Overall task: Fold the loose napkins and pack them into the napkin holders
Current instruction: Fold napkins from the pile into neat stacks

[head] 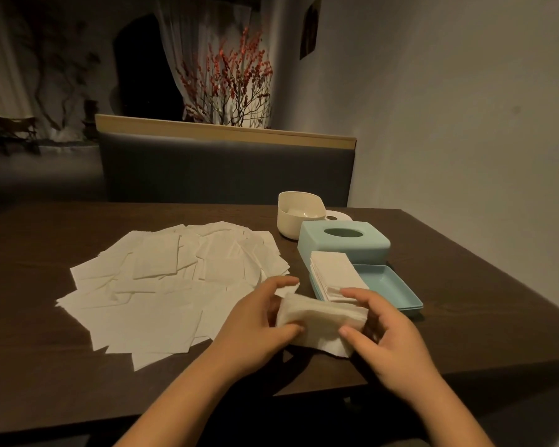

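Note:
Both my hands hold one white napkin (320, 321) just above the table's near edge. My left hand (255, 321) pinches its left end and my right hand (391, 340) pinches its right end; the napkin is bent over in the middle. A wide spread of loose white napkins (162, 279) lies flat to the left. To the right, a stack of folded napkins (336, 274) sits in the left part of a light blue tray (391, 285). Behind it stands the blue holder lid (342, 243) with an oval slot.
A cream open holder (299, 217) with a napkin inside stands behind the blue lid, its white lid (338, 217) lying beside it. The dark wooden table (465, 301) ends at the right and near me. A grey bench back and a wall lie beyond.

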The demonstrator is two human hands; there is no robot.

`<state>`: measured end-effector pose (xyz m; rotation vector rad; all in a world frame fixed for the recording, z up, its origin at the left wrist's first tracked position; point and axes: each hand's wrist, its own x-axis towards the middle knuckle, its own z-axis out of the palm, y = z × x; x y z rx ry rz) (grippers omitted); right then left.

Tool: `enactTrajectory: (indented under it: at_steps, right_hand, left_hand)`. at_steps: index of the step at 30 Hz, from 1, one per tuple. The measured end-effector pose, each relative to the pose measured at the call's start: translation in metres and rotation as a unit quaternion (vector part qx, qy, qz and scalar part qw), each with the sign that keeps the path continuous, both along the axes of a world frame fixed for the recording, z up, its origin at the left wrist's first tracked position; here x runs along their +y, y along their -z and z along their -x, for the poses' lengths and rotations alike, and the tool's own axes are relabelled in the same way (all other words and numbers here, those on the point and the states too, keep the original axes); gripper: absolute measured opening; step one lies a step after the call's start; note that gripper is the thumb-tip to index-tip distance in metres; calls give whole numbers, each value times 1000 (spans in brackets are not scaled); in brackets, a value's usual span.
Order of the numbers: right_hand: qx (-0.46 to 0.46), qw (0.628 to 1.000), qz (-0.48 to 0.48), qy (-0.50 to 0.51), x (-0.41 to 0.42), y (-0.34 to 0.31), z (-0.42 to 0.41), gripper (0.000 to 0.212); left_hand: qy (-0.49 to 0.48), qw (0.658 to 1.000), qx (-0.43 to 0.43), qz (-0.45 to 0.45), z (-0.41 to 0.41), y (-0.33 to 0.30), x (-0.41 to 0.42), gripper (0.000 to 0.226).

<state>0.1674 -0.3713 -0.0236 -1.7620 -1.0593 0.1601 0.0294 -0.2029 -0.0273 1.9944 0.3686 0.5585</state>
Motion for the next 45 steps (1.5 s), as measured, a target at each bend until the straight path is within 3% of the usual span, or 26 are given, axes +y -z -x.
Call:
enactTrajectory:
  at_steps: [4,7,11,14,17,19,24,27,32,38,41,45]
  right_hand:
    - [7,999,23,-42,4,-13,4,44]
    - [37,998,5,-60,13,-23,11,31]
    - [248,960,-124,-30,16,-26,16,32]
    - [329,934,-142,6,10,-18,18,29]
    - [319,939,-127,10,3,-10,17,36]
    - [298,947,-121,-3,-1,-9,16,39]
    - [159,986,-54,10,-8,-5,14,33]
    - [140,990,-15,28,-10,0,12,33]
    - [80,996,2,35,-9,4,12,36]
    - [103,995,7,4,-12,1,9,51]
    - [116,993,-21,-10,-15,-1,6,47]
    - [30,999,26,-11,-16,-6,5,35]
  left_hand:
    - [-14,991,-89,100,-7,-14,-1,53]
    - [10,992,-92,90,-15,-26,-8,54]
    - [11,993,-60,105,-15,-31,-13,64]
    - [6,998,5,58,-10,-21,-14,45]
    - [-10,995,-8,98,-8,-13,-13,35]
    - [11,997,4,76,-7,-11,-12,37]
    - [28,999,-3,46,-5,-4,-15,50]
    - [52,997,14,50,-4,1,-17,65]
    - [56,998,24,-8,-6,0,-28,73]
    - [58,998,30,-1,-6,-3,-26,81]
    - [64,997,47,-3,-6,-5,-21,79]
    - [64,996,64,-24,-8,-7,-17,74]
